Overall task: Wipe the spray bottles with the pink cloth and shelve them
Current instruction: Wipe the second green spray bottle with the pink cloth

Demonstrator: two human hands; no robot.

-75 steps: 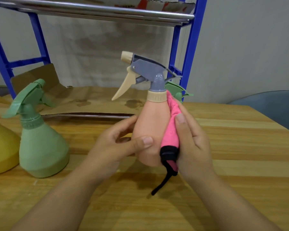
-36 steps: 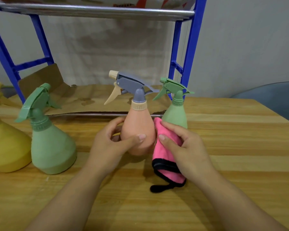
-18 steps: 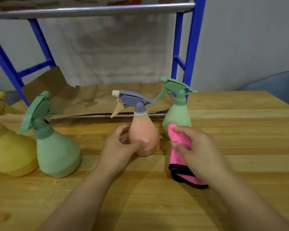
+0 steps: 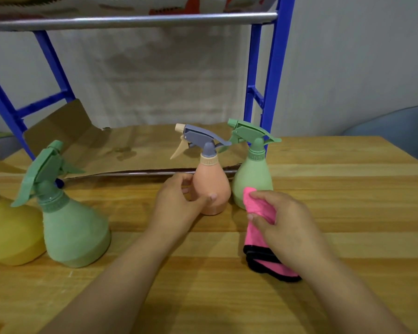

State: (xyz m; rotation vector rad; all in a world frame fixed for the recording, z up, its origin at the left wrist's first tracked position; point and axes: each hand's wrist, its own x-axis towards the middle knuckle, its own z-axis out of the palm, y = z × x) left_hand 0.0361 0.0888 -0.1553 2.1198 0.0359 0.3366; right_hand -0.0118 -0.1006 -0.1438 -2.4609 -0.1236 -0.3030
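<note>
Pink cloth (image 4: 263,227) bunched in the right hand (image 4: 287,222), peach bottle (image 4: 211,186) upright on the bench (image 4: 348,189).
Left hand (image 4: 176,201) fingers wrap its belly; green bottle (image 4: 252,179) touching at three o'clock; none shelved yet.

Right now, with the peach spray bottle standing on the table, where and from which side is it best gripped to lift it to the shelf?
Probably the lower belly of the peach spray bottle, from its left, where the left hand already holds it. It stands upright; the small green bottle crowds its right side, and the trigger sticks out left above the neck.
</note>
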